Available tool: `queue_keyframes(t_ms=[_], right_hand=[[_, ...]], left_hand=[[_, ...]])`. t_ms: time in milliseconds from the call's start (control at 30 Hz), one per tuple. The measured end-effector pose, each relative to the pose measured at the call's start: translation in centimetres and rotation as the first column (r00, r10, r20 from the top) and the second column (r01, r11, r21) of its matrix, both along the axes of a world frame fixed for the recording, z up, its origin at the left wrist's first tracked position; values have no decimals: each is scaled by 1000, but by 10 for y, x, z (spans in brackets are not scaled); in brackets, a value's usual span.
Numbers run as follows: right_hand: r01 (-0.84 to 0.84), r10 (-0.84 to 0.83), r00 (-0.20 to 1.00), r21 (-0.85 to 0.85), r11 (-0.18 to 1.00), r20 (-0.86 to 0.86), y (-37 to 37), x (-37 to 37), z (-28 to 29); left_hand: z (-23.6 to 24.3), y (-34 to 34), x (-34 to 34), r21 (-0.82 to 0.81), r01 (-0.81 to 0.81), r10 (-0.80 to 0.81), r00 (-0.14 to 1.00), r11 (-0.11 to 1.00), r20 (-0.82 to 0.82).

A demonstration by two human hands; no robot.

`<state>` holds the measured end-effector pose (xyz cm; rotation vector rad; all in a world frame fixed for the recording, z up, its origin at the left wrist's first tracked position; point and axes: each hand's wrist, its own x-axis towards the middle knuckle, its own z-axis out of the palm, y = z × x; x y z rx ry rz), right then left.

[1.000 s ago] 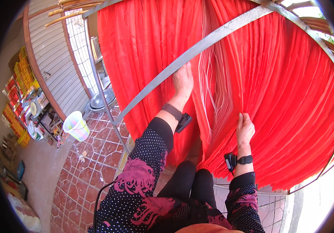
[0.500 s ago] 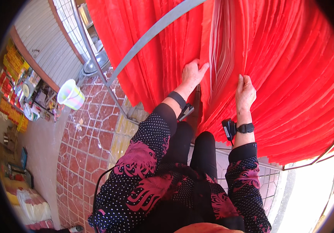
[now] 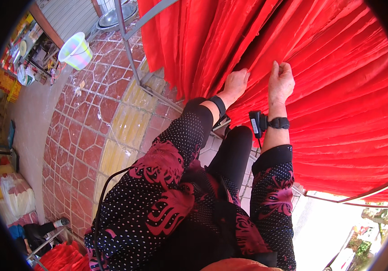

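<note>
Dense pleats of red sheet material (image 3: 338, 117) hang inside a grey metal frame (image 3: 127, 49) and fill the upper right of the head view. My left hand (image 3: 236, 85) has its fingers closed on the edge of a red sheet beside a dark gap between pleats. Just right of it and slightly higher, my right hand (image 3: 281, 83) pinches another stretch of red sheet between thumb and curled fingers. Both wrists wear black straps, and a small black device (image 3: 258, 124) sits beside the right one.
A striped pastel bucket (image 3: 75, 51) and metal basin (image 3: 117, 17) stand on the tiled floor (image 3: 74, 167). Cluttered shelving (image 3: 31, 54) lines the left. A person's leg (image 3: 45, 230) and a red heap (image 3: 61, 262) show at lower left. Bright pavement (image 3: 316, 230) lies beyond the frame at right.
The view has turned, so the pleats and my hands sit higher. My left hand has moved closer to my right. The white strands between pleats are now hidden; a leg and red heap appear.
</note>
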<state>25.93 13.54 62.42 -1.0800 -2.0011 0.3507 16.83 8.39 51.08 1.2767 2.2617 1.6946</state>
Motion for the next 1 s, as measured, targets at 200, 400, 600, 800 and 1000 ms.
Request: queue_keyframes(t_ms=[200, 400, 600, 800, 1000], right_hand=[[-76, 81, 996, -145, 987, 35, -5, -5, -54], [-62, 72, 997, -208, 976, 39, -4, -11, -98], [-303, 180, 922, -348, 887, -344, -5, -12, -127], [-342, 253, 888, -184, 921, -384, -5, -17, -157], [-305, 211, 918, -257, 917, -334, 11, -9, -179]], left_hand=[[-4, -8, 3, 13, 34, -34, 999, 999, -18], [-12, -11, -2, 35, 116, -116, 993, 993, -15], [-25, -12, -16, 75, 212, -219, 969, 974, 118], [-40, -14, -28, 169, 353, -391, 830, 920, 397], [-45, -10, -42, 242, 373, -443, 793, 896, 417]])
